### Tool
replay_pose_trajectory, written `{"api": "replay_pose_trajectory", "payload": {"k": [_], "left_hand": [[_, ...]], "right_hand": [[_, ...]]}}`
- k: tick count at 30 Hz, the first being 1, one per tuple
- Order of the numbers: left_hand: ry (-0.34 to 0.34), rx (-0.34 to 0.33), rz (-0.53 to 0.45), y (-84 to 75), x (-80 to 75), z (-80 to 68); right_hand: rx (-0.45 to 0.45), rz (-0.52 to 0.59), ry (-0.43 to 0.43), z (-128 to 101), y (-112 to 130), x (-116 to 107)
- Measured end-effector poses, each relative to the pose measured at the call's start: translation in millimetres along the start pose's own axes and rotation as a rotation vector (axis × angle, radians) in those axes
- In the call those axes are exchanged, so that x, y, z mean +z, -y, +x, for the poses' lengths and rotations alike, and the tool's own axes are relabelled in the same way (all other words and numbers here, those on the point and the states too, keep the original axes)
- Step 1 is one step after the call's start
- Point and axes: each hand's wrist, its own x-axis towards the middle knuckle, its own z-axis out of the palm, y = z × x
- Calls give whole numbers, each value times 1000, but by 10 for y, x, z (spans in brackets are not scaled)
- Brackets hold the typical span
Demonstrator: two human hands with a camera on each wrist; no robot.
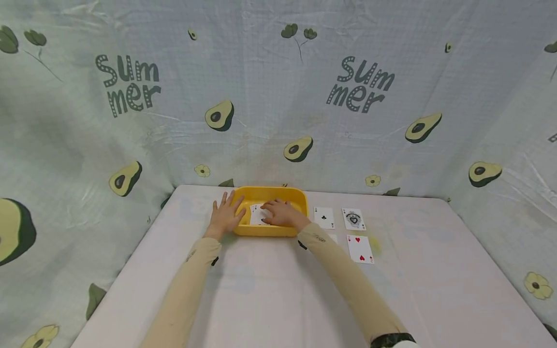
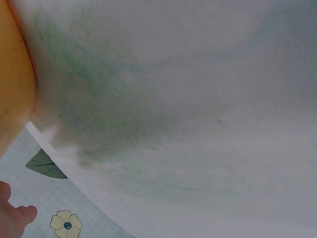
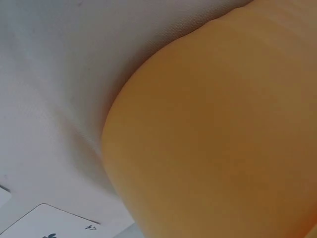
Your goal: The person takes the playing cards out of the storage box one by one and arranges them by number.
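A yellow tray (image 1: 300, 197) stands at the back middle of the table. My left hand (image 1: 225, 215) rests with straight, spread fingers against the tray's left rim. Inside the tray my right hand (image 1: 280, 213) lies over a white playing card (image 1: 257, 215), fingers touching its top. The left wrist view shows only the white table cover, the tray's edge (image 2: 12, 89) and a fingertip (image 2: 17, 216). In the right wrist view the tray's wall (image 3: 223, 139) fills most of the frame.
To the right of the tray lie an ace of clubs (image 1: 324, 217), an ace of spades (image 1: 353, 219) and a red hearts card (image 1: 359, 249). An avocado-print cloth (image 1: 278, 96) walls the table on three sides.
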Motion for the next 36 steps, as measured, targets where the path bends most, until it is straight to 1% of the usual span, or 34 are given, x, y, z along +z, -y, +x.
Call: {"api": "replay_pose_trajectory", "payload": {"k": [8,16,18,26,31,36], "left_hand": [[-3,4,-3,17,32,-15],[-7,6,-1,20,67,-11],[-6,5,8,20,63,-10],[-8,-2,3,18,28,10],[3,0,0,15,23,16],[-5,20,-4,16,26,15]], "right_hand": [[54,9,87,3,42,5],[95,-49,128,8,54,19],[107,-57,126,-1,56,13],[148,-83,66,-28,5,17],[176,-36,64,-41,-66,47],[177,39,71,-58,-111,62]]}}
